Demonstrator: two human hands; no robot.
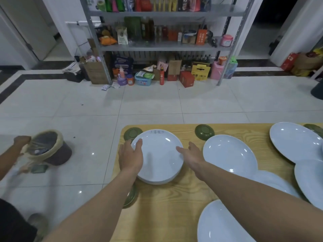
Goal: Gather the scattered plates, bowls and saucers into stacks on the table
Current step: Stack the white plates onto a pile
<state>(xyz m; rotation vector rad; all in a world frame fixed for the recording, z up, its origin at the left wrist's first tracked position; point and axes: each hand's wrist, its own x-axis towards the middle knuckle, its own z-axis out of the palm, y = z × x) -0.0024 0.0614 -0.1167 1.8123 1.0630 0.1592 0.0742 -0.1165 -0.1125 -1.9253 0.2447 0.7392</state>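
Our left hand (131, 155) and right hand (191, 154) rest one on each side of the stack of white plates (158, 154) on the counter (174, 203), fingers (192, 146) straight and gripping nothing, and the next loose plate (229, 154) lies just beside our right hand.

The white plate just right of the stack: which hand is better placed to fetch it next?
Probably the right hand, which lies between the plate stack and that loose white plate, near its rim. The left hand rests at the stack's opposite edge.
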